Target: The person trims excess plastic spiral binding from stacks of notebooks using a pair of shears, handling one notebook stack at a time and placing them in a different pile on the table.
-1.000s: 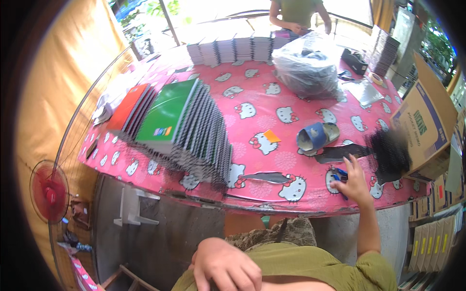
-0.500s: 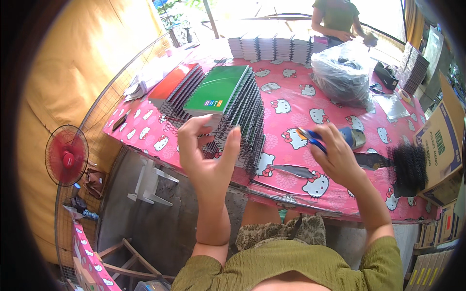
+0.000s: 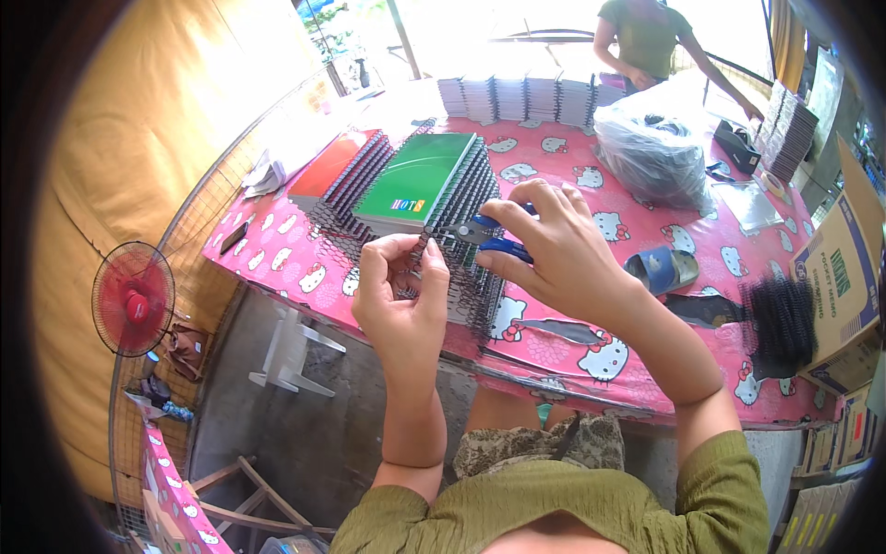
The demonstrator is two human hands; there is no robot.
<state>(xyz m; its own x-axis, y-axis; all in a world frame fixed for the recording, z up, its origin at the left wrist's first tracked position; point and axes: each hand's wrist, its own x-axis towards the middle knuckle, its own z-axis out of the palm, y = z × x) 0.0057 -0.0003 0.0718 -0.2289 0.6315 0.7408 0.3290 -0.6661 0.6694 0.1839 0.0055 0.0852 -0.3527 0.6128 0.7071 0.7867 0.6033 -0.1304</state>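
Observation:
A green spiral notebook (image 3: pixel 420 175) lies on top of a stack of notebooks with black coil bindings. My left hand (image 3: pixel 401 282) is at its near corner, thumb and forefinger pinched on the end of the coil. My right hand (image 3: pixel 563 235) grips blue-handled cutting pliers (image 3: pixel 471 231). The pliers point left, their jaws at the coil end beside my left fingertips. Whether the jaws are closed on the wire is too small to tell.
Orange-red notebooks (image 3: pixel 337 166) are stacked at left. Notebook stacks (image 3: pixel 517 97), a plastic bag (image 3: pixel 651 152) and a co-worker (image 3: pixel 641 42) are at the back. Loose black coils (image 3: pixel 780 323) and a cardboard box (image 3: pixel 844 277) stand right. The table cover (image 3: pixel 554 369) is torn.
My right hand has brought the pliers left to the notebook's coil. My left thumb and forefinger have closed from a spread position. The co-worker's arm now stretches out to the right.

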